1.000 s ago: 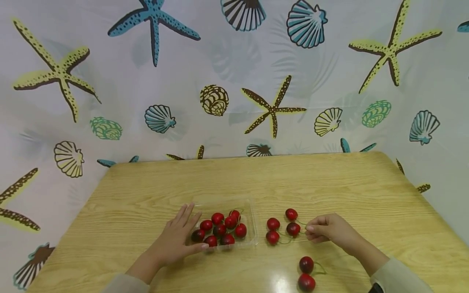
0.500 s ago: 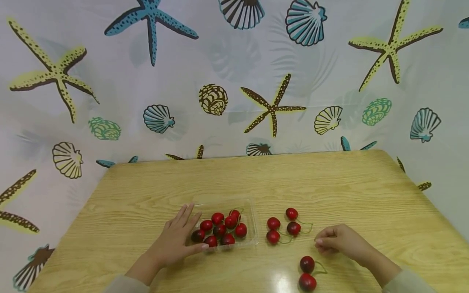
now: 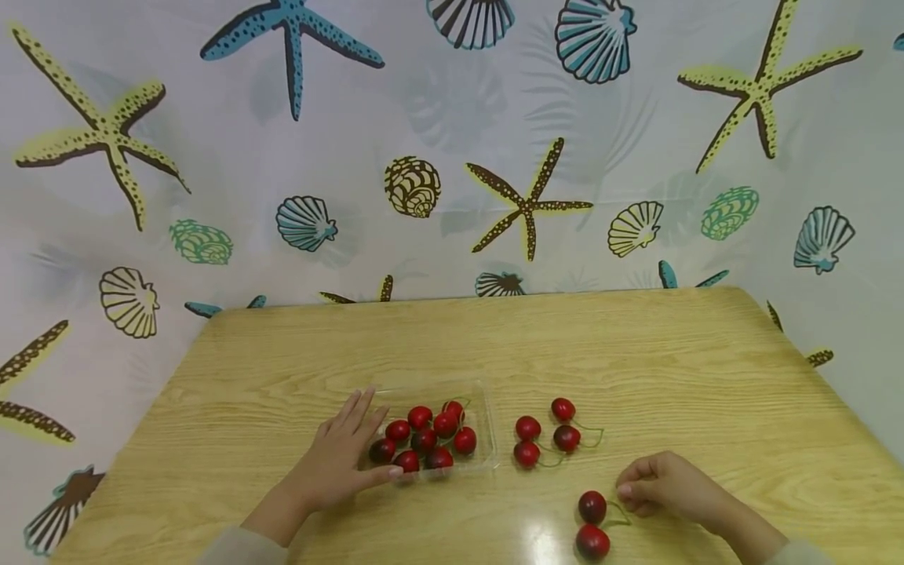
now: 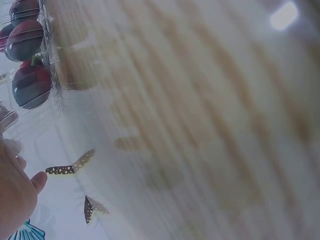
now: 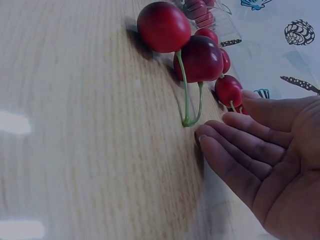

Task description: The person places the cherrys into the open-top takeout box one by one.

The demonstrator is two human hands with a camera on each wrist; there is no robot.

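My left hand [image 3: 339, 459] rests with spread fingers on the left side of a clear plastic container [image 3: 492, 439], its thumb along the front wall. Several dark red cherries [image 3: 424, 441] lie inside. My right hand [image 3: 667, 490] is low over the table at the right, holding nothing; in the right wrist view its thumb and fingers are apart. Just left of its fingertips lies a pair of cherries [image 3: 592, 541], their green stems [image 5: 186, 100] joined at the tip. Farther back, two more stemmed pairs, a left pair [image 3: 526, 453] and a right pair [image 3: 566, 438], lie between container and hand.
The wooden table [image 3: 452, 337] reaches back to a white cloth [image 3: 353, 259] printed with starfish and shells, which also hangs along both sides. A bright light reflection shows on the tabletop near the front.
My right hand has let go of the stem of the right back pair and moved toward me and slightly right, beside the front pair's stems. My left hand has stayed on the container.
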